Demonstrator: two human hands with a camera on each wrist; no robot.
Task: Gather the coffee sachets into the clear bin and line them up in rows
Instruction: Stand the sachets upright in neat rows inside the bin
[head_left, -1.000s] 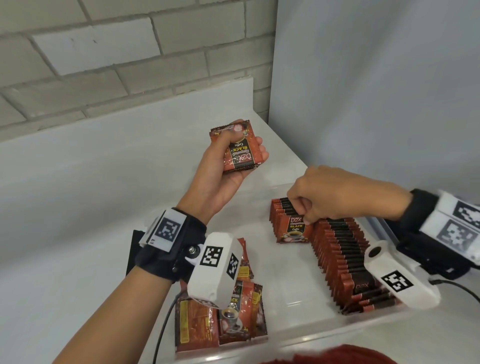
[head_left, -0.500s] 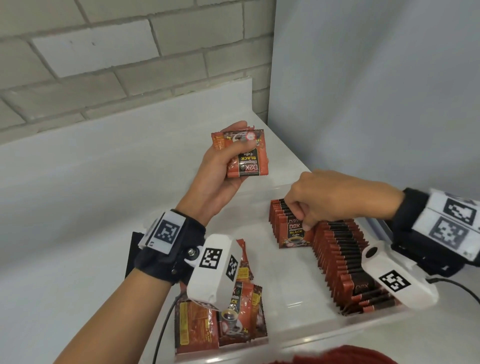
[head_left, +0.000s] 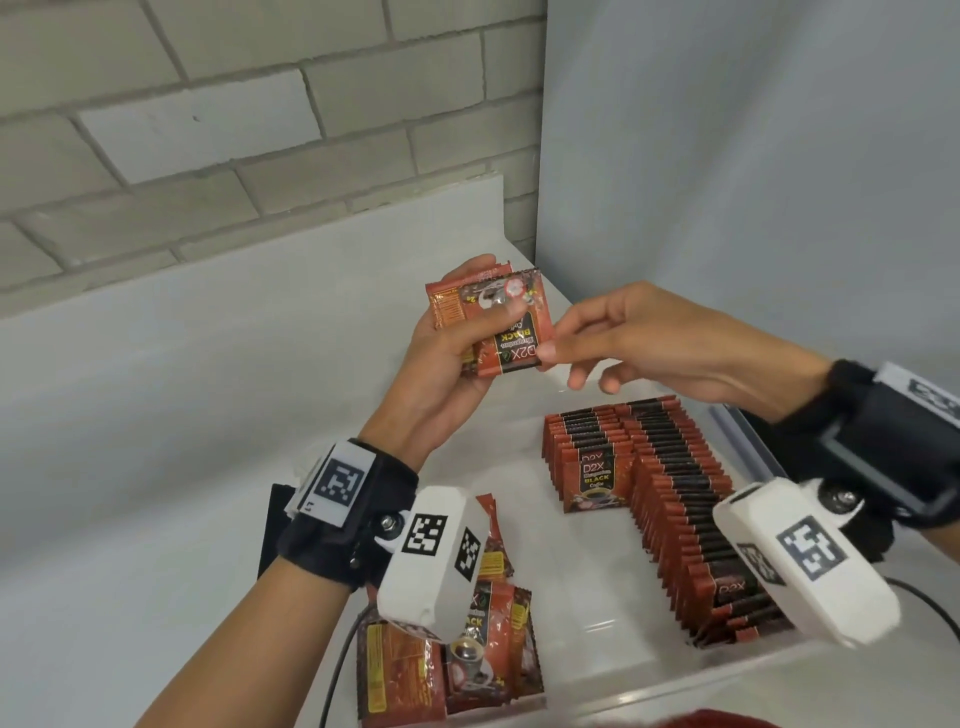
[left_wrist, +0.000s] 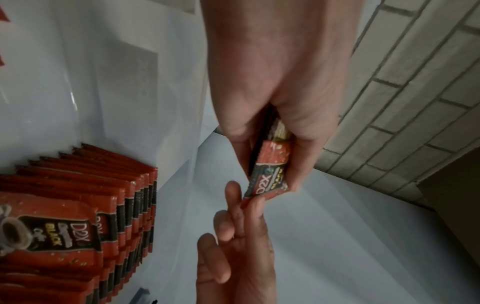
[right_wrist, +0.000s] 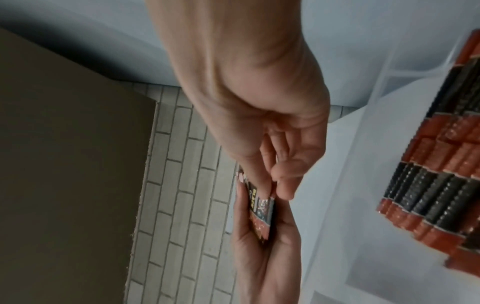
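Observation:
My left hand (head_left: 491, 293) is raised above the table and grips a small stack of red and black coffee sachets (head_left: 511, 338), print upside down. My right hand (head_left: 555, 338) has come up to it and pinches the front sachet's lower right corner between thumb and forefinger; the wrist views show the same pinch on the sachet (left_wrist: 270, 176) (right_wrist: 259, 211). Below, in the clear bin (head_left: 737, 431), sachets stand on edge in a long row (head_left: 691, 519) and a shorter row (head_left: 587, 462) to its left.
Loose sachets (head_left: 410, 670) lie flat at the near left by the bin's front edge, partly hidden by my left wrist camera. A black cable (head_left: 337, 665) runs beside them. A brick wall stands behind the white table, and a grey wall on the right.
My right hand left the short row in the bin and rose to the stack in my left hand, where it now pinches the front sachet. The left hand fanned the stack slightly.

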